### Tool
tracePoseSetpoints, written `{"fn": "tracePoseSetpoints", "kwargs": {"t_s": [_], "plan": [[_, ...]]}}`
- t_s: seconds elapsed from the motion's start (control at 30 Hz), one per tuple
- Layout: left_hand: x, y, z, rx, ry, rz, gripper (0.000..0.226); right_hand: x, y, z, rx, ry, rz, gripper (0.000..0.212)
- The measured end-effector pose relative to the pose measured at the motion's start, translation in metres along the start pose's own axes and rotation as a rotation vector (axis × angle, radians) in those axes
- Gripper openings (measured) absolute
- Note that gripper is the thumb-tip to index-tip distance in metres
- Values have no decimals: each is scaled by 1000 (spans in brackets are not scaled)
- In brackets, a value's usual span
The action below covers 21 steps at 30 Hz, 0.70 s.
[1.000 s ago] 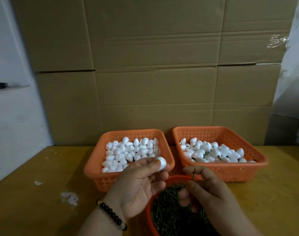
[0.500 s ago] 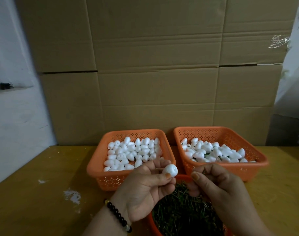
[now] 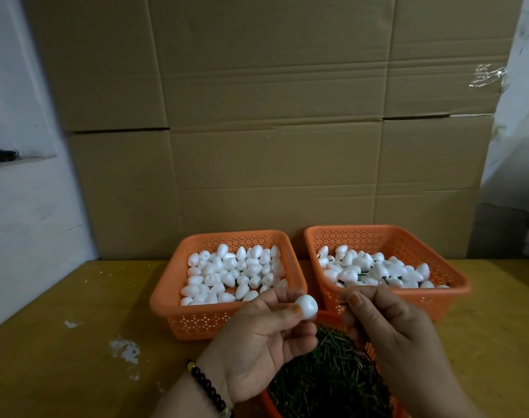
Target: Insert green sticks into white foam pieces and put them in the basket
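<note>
Head cam, close, looks fwd/down over table [image 3: 61, 342] toward cardboard wall [image 3: 272, 116].

The left hand [image 3: 257, 342] is raised palm-up, fingertips pinched together. The right hand [image 3: 386, 327] is held beside it, thumb and forefinger closed in a fine grip.

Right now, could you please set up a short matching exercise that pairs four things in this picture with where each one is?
Things:
1. foam piece
2. left basket
3. right basket
4. green sticks

Places or states:
A. holds foam pieces that already have sticks in them
B. piled in the near round orange container
C. pinched in the left hand
D. holds plain foam pieces

Pairs: 1-C, 2-D, 3-A, 4-B
</note>
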<state>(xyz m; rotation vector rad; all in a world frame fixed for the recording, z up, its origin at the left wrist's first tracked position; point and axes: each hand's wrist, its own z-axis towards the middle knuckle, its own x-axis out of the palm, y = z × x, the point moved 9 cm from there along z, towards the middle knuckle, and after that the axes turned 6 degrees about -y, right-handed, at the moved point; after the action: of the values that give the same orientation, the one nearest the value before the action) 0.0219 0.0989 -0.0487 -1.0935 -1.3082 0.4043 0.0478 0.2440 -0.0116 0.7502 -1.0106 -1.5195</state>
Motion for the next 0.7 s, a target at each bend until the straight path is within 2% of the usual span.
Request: {"fn": "tracePoseSetpoints", "kwargs": {"t_s": [0.27,0.5,0.7], "plan": [[-4,-2,0,48,-60,34,37,1,-7,-3,27,15,-5,25],[0,-3,-2,60,-62,54,39,1,5,-3,-95,6,-188,28],[5,1,-4,23,-39,3,39,-5,-8,-2,10,-76,59,19]]}}
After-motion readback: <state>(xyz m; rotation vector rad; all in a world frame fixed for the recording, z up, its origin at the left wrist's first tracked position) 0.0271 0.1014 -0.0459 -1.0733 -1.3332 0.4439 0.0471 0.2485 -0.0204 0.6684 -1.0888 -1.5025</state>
